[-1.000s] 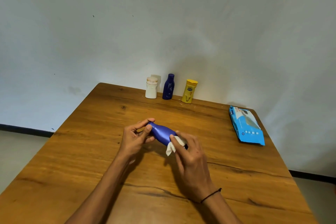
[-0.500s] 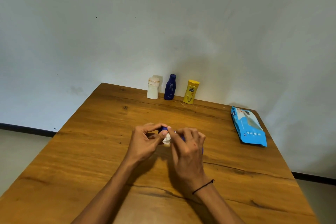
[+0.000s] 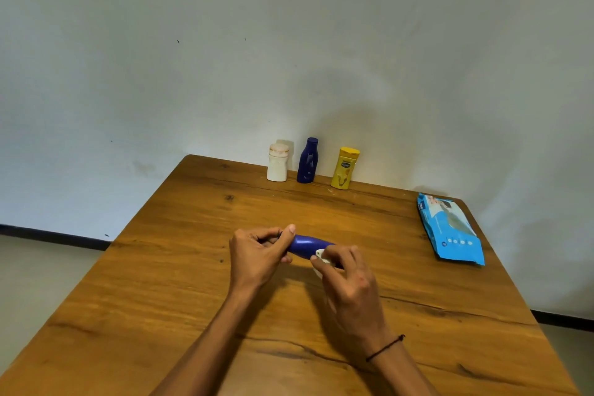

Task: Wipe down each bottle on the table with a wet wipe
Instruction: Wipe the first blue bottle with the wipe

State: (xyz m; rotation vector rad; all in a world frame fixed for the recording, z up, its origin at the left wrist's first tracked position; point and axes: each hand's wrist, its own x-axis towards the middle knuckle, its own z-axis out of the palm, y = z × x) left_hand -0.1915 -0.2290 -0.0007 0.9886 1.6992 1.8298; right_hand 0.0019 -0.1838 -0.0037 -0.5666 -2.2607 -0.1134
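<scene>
A blue bottle (image 3: pixel 304 246) lies sideways above the middle of the wooden table (image 3: pixel 160 283). My left hand (image 3: pixel 257 254) grips its left end. My right hand (image 3: pixel 347 280) presses a white wet wipe (image 3: pixel 321 255) onto its right part; most of the wipe is hidden under my fingers. Three more bottles stand in a row at the far edge by the wall: a white bottle (image 3: pixel 278 162), a dark blue bottle (image 3: pixel 307 160) and a yellow bottle (image 3: pixel 345 167).
A light blue pack of wet wipes (image 3: pixel 450 228) lies flat near the table's right edge. A pale wall rises right behind the table's far edge. Floor shows beyond the left and right edges.
My right hand has slid the wipe to the right along the bottle, away from my left hand, so the blue body shows again between the hands.
</scene>
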